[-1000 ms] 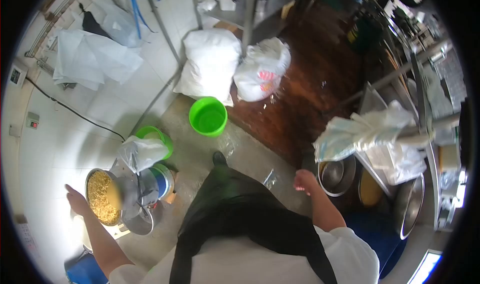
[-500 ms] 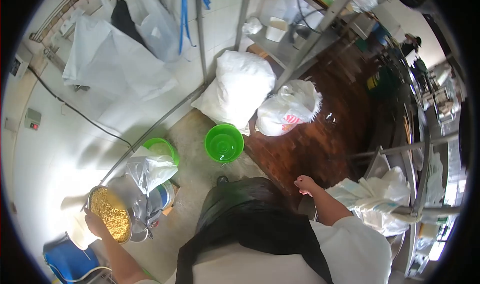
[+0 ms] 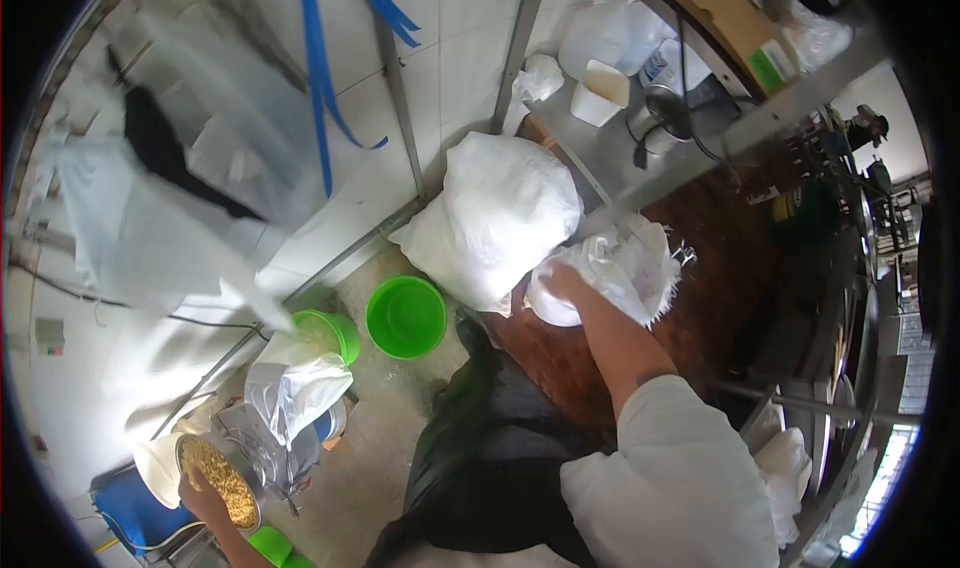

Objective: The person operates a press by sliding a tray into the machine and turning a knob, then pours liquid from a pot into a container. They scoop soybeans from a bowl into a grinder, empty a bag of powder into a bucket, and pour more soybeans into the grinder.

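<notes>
At the lower left, my left hand is closed on the near rim of a round metal bowl full of yellow beans or grains. My right arm stretches forward across the middle. At its end, my right hand is closed at the near left side of a white woven sack with a frayed edge. Its fingertips are partly hidden against the sack. A larger, full white sack leans beside it against the wall.
A green bucket stands on the floor, with another green bucket near the wall. Close by lies a clear plastic bag. A blue container sits at the lower left. A metal shelf holds a white tub.
My right hand has moved forward and left onto the woven sack. My left hand stays at the bowl's rim. The view has shifted and my body leans toward the sacks.
</notes>
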